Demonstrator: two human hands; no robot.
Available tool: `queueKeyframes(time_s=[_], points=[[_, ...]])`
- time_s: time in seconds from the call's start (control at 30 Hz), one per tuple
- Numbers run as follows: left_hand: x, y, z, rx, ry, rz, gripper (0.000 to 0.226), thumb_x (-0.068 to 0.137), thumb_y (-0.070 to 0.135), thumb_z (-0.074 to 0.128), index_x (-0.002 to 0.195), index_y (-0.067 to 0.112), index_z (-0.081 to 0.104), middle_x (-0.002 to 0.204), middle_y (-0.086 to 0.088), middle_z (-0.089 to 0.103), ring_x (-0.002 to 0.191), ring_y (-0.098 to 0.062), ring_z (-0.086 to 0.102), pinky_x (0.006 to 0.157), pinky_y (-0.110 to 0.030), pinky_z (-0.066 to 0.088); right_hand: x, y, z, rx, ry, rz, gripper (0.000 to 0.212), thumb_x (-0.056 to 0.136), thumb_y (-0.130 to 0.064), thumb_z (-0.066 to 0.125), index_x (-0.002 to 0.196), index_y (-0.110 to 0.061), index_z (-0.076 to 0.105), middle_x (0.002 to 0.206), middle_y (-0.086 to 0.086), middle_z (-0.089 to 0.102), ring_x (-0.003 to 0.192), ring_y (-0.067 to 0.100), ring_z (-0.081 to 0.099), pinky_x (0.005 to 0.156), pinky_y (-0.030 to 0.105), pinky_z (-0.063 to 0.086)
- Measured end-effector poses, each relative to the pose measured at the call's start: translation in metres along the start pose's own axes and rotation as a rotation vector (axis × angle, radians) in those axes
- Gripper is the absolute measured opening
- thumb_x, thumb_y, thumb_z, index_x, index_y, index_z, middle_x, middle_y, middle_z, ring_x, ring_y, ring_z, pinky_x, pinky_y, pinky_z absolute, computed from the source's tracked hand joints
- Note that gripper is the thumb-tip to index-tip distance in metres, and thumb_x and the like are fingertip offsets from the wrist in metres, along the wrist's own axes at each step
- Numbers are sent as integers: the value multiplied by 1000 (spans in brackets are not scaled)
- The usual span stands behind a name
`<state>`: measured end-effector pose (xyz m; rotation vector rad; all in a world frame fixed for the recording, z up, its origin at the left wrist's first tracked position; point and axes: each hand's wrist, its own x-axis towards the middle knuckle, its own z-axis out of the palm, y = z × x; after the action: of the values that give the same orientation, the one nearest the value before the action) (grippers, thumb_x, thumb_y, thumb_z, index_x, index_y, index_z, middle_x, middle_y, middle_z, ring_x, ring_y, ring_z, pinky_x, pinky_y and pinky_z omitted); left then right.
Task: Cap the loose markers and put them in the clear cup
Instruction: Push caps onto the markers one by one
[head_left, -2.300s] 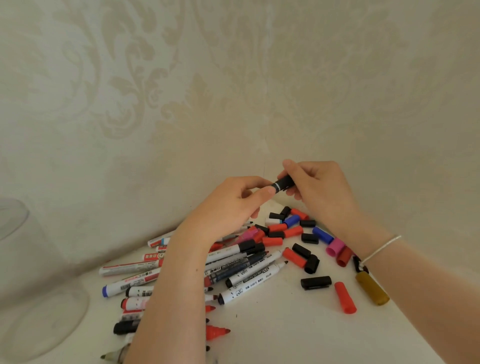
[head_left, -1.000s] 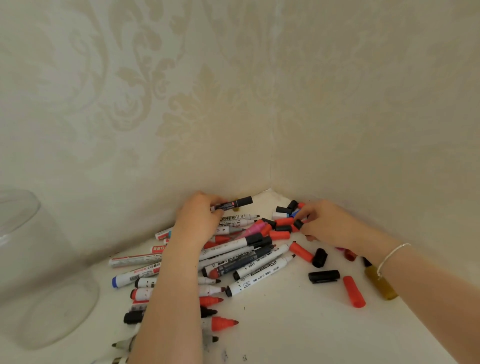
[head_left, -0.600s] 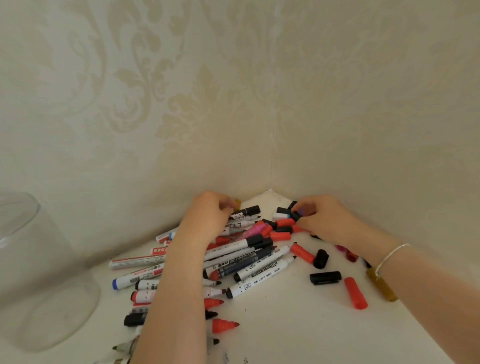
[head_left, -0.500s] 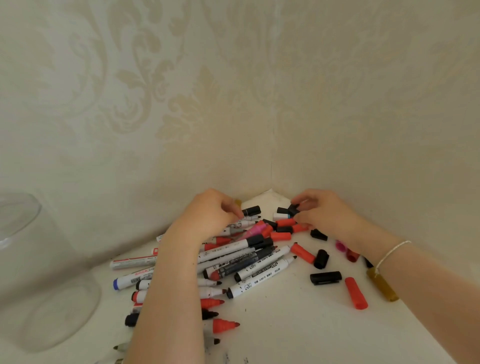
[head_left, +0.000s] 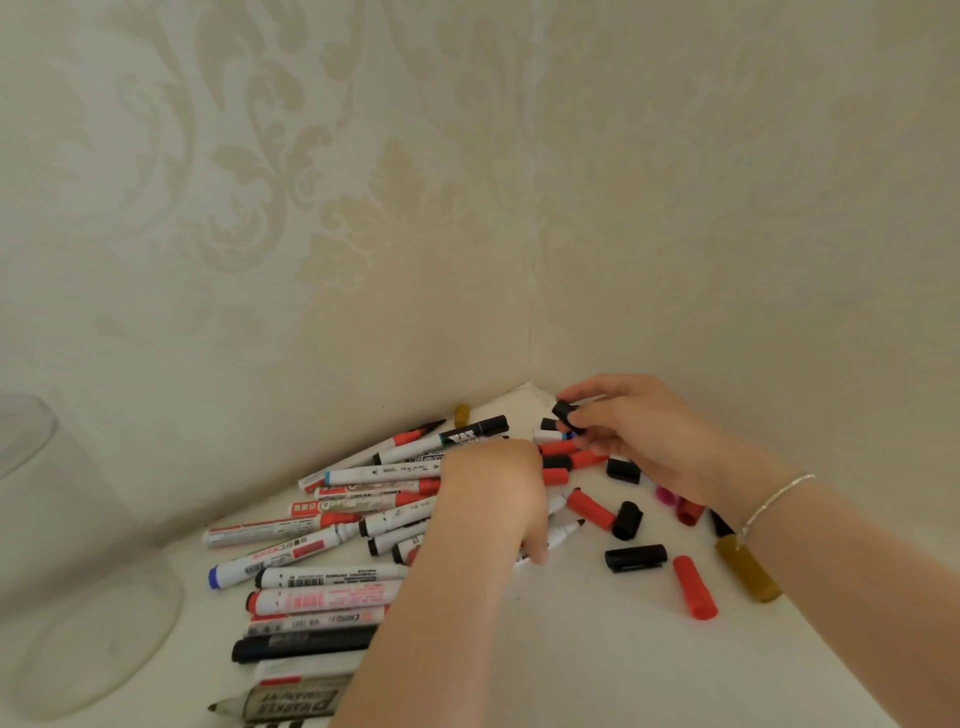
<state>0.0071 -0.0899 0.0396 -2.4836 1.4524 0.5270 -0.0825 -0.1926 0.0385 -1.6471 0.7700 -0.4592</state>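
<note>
1. Clear plastic, the cup (head_left: 78, 597) stands at the far left of the white counter (head_left: 597, 649), well apart from both my hands and from the pile; I see no marker in it yet.
2. Between the cup and my left wrist lie the loose markers (head_left: 322, 577), mostly white barrels with red, black or blue ends. Their long axes run roughly left to right, many tilting up toward the wall corner. Several show bare tips, and one capped black-and-white one (head_left: 441, 439) lies at the back.
3. My left hand (head_left: 493, 499) sits palm down on the middle of the pile, fingers curled down into the markers. Whether its grip has closed round one barrel I cannot tell, since the back of the hand hides the fingertips.
4. Just right of it, an uncapped marker's tip (head_left: 574, 526) points right, toward the scattered caps (head_left: 634, 558): red, black, one pink, one mustard-coloured.
5. My right hand (head_left: 639, 441) is nearest the corner, its grip pinched on a small black cap (head_left: 565, 411) between thumb and forefinger, lifted just above the caps lying there.
6. I judge the coming move turns on this: the cap lies up and to the right of my left hand, so a black-inked barrel must come up with its tip toward the right for the cap to push on along the marker's long axis.
</note>
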Motion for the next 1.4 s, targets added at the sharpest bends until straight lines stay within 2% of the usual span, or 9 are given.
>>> queueKeyframes(time_s=[0.13,0.23,0.33,0.5,0.7,0.87,1.0,1.17,1.4], points=[[-3,15,0,93,2,-22,53,78,40,74,117,8,57,116,-6,62,111,-25,58,94,-40,48,-2,-4,-1,108,-26,4,26,90,3,50,101,-7,70,93,15,68,65,15,55,66,25,46],[-7,11,-2,-10,69,39,29,84,37,64,91,9,59,90,-7,63,84,-21,61,74,-32,52,-4,-7,-1,199,-32,-23,29,93,1,43,100,-6,70,90,13,66,65,14,53,66,25,44],[-16,-9,-12,-342,201,78,33,83,34,63,64,14,46,58,2,44,50,-11,41,47,-23,31,-4,-12,-3,363,26,-57,25,95,-2,41,98,-4,65,79,12,62,61,15,51,65,27,43],[-22,-42,-24,-791,516,214,10,91,30,52,91,21,55,77,-1,69,67,-22,67,68,-39,58,-4,-20,-4,577,107,-142,16,91,2,47,88,-2,61,73,9,61,57,13,50,57,23,41],[-23,-49,-24,-794,640,270,20,89,49,46,89,35,62,72,-3,64,55,-8,49,57,-27,41,-6,-26,-3,667,49,-181,15,89,1,51,89,-3,65,79,8,64,63,13,58,64,22,50],[-26,-49,-25,-771,691,259,18,92,50,50,87,39,63,76,-6,66,63,-20,59,64,-36,50,-8,-31,-1,721,15,-159,10,88,4,52,89,-2,60,85,13,60,69,19,62,65,24,55],[-27,-50,-25,-748,709,249,19,90,52,48,87,40,62,78,-11,64,76,-28,64,69,-47,51,-11,-30,2,576,-89,-161,28,90,5,46,108,-1,65,100,13,59,73,18,63,74,26,56],[-28,-55,-25,-745,710,242,20,88,55,50,89,41,64,78,-7,65,74,-25,64,69,-44,52,-13,-31,6,389,-124,-179,32,88,6,46,108,-5,69,85,11,62,67,13,57,71,25,50],[-24,-57,-24,-739,679,251,10,89,51,54,87,45,61,76,-3,66,63,-17,58,65,-37,51,-12,-35,9,397,-77,-221,18,86,8,51,94,-2,64,79,11,63,62,13,58,62,24,46]])
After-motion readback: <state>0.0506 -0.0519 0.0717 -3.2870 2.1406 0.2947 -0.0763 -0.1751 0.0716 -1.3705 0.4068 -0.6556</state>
